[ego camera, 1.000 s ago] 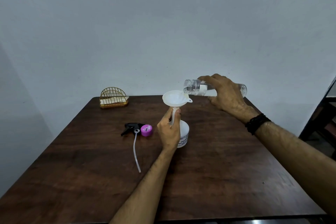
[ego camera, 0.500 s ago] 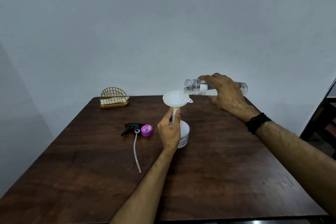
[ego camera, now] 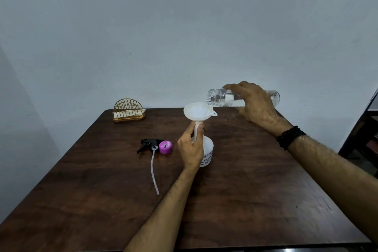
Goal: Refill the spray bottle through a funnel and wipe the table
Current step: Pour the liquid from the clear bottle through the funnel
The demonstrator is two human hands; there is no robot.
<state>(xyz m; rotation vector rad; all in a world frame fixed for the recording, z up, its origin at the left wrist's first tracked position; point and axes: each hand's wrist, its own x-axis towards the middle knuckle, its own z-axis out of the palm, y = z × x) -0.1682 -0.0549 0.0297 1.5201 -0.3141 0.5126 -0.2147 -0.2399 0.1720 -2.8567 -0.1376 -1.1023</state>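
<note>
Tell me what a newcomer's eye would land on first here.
The pour at table centre: the right hand tips a clear bottle over a white funnel, whose stem the left hand steadies in the white spray bottle. Left of that lie the black trigger sprayer and a purple cap.
</note>
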